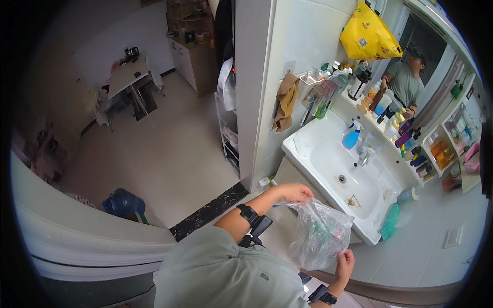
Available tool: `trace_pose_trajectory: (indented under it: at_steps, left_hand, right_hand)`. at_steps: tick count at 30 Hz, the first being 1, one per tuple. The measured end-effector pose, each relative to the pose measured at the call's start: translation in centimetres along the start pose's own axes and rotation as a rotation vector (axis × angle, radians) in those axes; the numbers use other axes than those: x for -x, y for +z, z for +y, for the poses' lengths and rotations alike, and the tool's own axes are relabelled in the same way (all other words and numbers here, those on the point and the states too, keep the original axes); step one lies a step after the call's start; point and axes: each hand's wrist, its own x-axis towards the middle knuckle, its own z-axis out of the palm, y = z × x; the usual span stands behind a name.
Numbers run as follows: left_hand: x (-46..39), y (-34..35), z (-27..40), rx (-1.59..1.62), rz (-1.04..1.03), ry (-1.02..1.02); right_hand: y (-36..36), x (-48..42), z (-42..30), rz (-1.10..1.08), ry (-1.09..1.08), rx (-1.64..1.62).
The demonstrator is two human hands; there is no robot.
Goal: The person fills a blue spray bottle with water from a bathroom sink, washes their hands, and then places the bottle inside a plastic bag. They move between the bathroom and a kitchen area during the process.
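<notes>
A clear, crinkled plastic bag (323, 235) is stretched between my two hands in front of the washbasin. My left hand (294, 192) pinches its upper left edge, and my right hand (345, 260) grips its lower right side. Green and reddish patches show through the film; whether they are print or contents I cannot tell. Just beyond the bag lies the white washbasin (290, 144), with a blue spray bottle (351, 138) standing by the faucet (364, 158).
Bottles crowd the shelf under the mirror (435, 57). A yellow bag (369, 34) hangs above, and a brown towel (287, 102) hangs left of the basin. A teal cloth (390, 222) drapes at the basin's right end. Behind the doorway's black sill (210, 211) stands a blue water jug (123, 202).
</notes>
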Motion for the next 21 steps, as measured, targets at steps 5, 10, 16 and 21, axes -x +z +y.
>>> trace_pose_trajectory:
  at_steps: [5,10,16,21]
  left_hand:
    - [0.5,5.1,-1.9,0.079,0.032,0.025]
    - [3.1,8.6,-2.3,0.018,0.035,0.002]
    - [9.3,8.8,-3.0,-0.04,0.249,-0.064]
    - [14.2,8.0,-2.7,-0.014,0.355,-0.137]
  right_hand:
    - [-1.8,1.8,-1.1,-0.203,0.021,-0.146]
    - [-2.8,2.4,-1.0,-0.316,0.098,-0.171]
    - [-1.4,1.2,-0.3,-0.491,0.146,-0.152]
    - [1.3,0.0,0.7,-0.541,0.168,-0.276]
